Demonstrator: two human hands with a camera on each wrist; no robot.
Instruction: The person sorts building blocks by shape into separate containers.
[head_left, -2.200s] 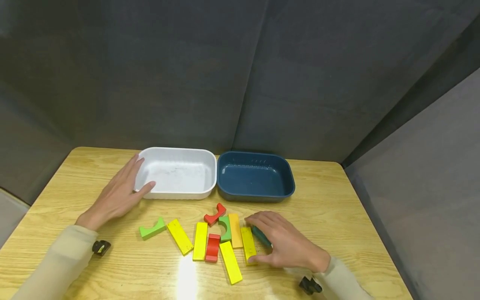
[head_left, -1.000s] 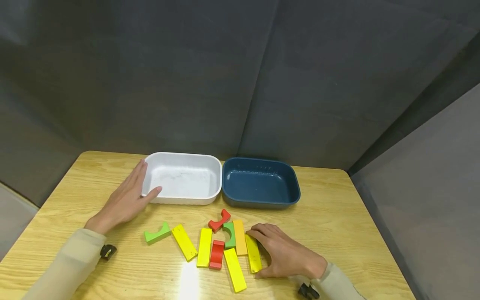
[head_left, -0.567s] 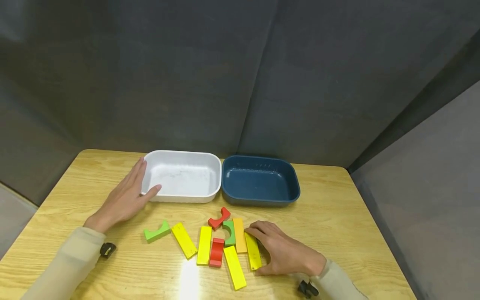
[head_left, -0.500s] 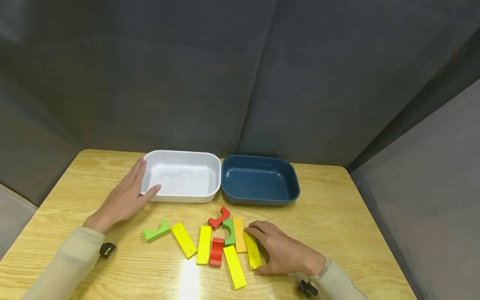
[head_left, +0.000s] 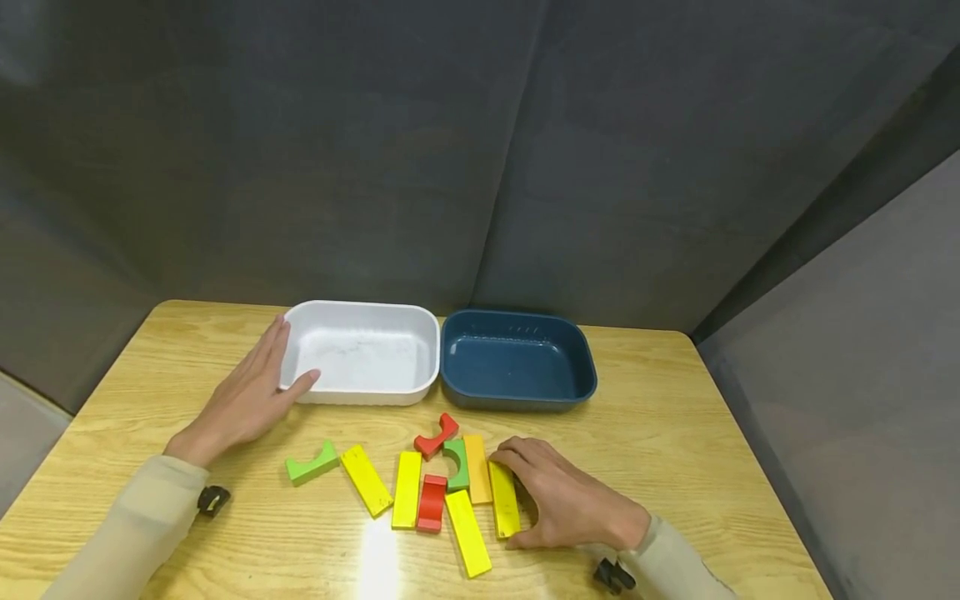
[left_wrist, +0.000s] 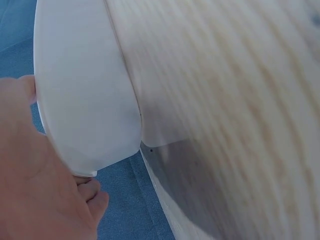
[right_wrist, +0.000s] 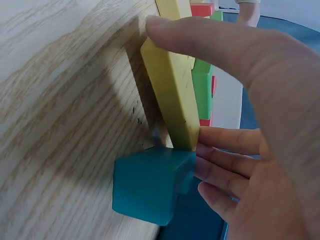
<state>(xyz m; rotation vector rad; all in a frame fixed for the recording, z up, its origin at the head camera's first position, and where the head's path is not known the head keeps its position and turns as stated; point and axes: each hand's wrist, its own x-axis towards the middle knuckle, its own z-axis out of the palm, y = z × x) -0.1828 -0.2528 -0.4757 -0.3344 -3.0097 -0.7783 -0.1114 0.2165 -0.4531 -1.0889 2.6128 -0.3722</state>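
Observation:
My right hand (head_left: 573, 500) grips a yellow rectangular block (head_left: 504, 500) end to end, thumb at the near end and fingertips at the far one. In the right wrist view this yellow block (right_wrist: 172, 92) lies close over the wood, its shadow beside it. Under the palm sits a teal block (right_wrist: 150, 185), hidden from the head view. My left hand (head_left: 243, 396) holds the left front corner of a white tub (head_left: 360, 398). Its thumb lies over the front rim and its fingers run along the outside, as the left wrist view also shows the tub's wall (left_wrist: 90, 90).
A dark blue tub (head_left: 517, 404) stands against the white one. Beside the gripped block lie an orange block (head_left: 477, 471), green arch (head_left: 456, 475), red arches (head_left: 431, 504) and several more yellow blocks (head_left: 468, 533). Farther left is another green arch (head_left: 311, 467). Dark cloth (head_left: 375, 167) rises behind the table.
Since the earliest frame my right hand has closed on the yellow block's ends and now covers the teal block. Over the last second both hands stay put; the head view shifts slightly.

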